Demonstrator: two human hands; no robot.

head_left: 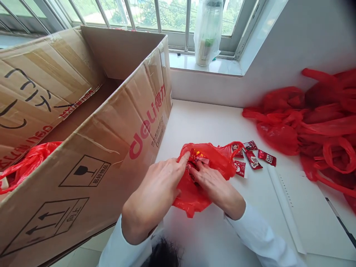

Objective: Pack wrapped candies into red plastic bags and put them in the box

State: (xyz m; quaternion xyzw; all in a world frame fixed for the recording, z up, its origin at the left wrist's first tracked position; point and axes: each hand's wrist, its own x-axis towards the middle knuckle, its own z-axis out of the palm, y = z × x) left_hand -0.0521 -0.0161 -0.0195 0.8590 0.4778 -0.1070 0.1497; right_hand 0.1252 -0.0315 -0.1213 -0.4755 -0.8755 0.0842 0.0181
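A red plastic bag point(191, 200) lies on the white table with its mouth open, and small red printed packets point(191, 171) show inside it. My left hand point(160, 185) is closed on the bag's left edge, its index finger stretched along the rim. My right hand point(214, 181) reaches into the mouth, its fingers curled against the packets; the fingertips are partly hidden. Just right of the bag, several loose red packets point(253, 160) are scattered on the table.
A large cardboard box point(122, 122) stands open at the left, with a red bag point(30, 159) inside. Red plastic bags point(319, 122) are heaped at the right. White paper or a folder point(314, 211) lies nearer. A wrapped bottle point(207, 37) stands on the windowsill.
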